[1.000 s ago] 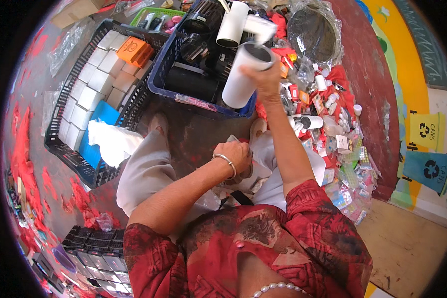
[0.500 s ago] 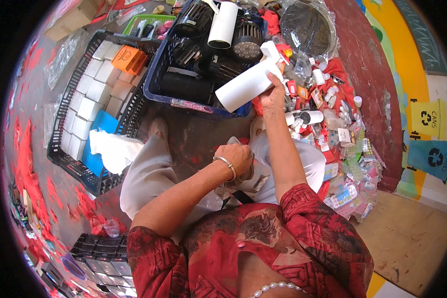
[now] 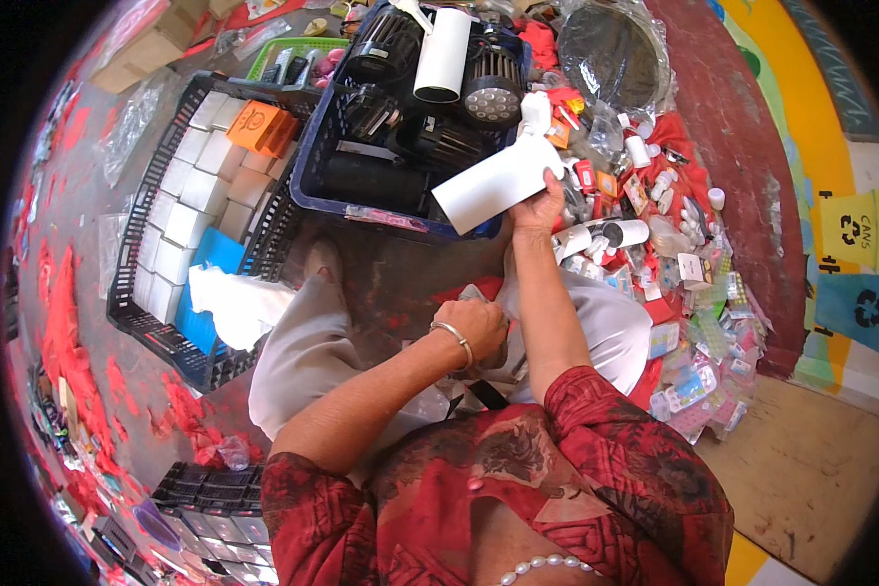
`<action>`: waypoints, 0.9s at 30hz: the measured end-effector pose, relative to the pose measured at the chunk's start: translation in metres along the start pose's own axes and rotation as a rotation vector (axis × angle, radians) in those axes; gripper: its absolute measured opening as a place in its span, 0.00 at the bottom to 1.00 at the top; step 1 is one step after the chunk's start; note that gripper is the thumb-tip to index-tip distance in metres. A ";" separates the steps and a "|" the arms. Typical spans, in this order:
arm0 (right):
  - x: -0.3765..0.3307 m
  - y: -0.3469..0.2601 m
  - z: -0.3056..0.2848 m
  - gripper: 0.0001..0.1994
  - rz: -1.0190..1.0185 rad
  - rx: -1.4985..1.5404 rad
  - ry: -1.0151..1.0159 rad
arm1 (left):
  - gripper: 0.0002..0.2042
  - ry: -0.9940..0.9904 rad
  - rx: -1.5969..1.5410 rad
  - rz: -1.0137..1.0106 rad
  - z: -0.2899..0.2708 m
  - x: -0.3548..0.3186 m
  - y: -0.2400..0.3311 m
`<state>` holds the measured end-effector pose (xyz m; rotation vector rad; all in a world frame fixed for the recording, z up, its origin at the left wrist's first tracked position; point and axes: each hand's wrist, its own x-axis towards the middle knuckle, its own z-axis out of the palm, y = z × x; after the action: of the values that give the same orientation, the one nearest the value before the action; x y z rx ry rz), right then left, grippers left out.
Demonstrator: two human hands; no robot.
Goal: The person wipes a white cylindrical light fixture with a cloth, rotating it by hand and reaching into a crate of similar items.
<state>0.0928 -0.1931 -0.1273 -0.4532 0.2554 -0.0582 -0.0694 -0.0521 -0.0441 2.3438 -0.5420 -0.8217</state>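
Observation:
My right hand (image 3: 537, 210) grips a white spray bottle (image 3: 498, 176) by its neck, holding it nearly sideways over the near rim of a dark blue crate (image 3: 308, 181). The bottle's nozzle points right, toward a heap of small packets. My left hand (image 3: 479, 327), with a silver bangle on the wrist, is closed on a crumpled clear plastic bag (image 3: 479, 298) above my lap. Inside the blue crate lie black round lamps (image 3: 488, 93) and a second white cylinder (image 3: 441, 54).
A black crate (image 3: 156, 322) of white boxes, with an orange box (image 3: 259, 127) and white cloth (image 3: 234, 303), stands at left. Small bottles and blister packs (image 3: 684, 283) litter the floor at right. A round dark dish in plastic (image 3: 610, 49) lies beyond. Another black tray (image 3: 210, 498) sits lower left.
My right hand has tipped the white bottle from upright to nearly sideways and lowered it toward the crate's near rim. My left hand stays closed on the bag.

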 end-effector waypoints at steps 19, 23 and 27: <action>0.054 0.014 0.012 0.39 0.511 -0.302 -0.434 | 0.16 -0.060 0.053 0.048 0.004 -0.001 -0.001; 0.059 0.026 0.013 0.37 0.549 -0.309 -0.429 | 0.16 -0.056 0.033 0.050 0.005 -0.002 -0.002; 0.077 0.033 0.007 0.30 0.603 -0.325 -0.450 | 0.16 -0.079 0.058 0.059 0.008 0.000 -0.003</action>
<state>0.1691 -0.1688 -0.1536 -0.6805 -0.0529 0.6768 -0.0742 -0.0531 -0.0506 2.3439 -0.6740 -0.8845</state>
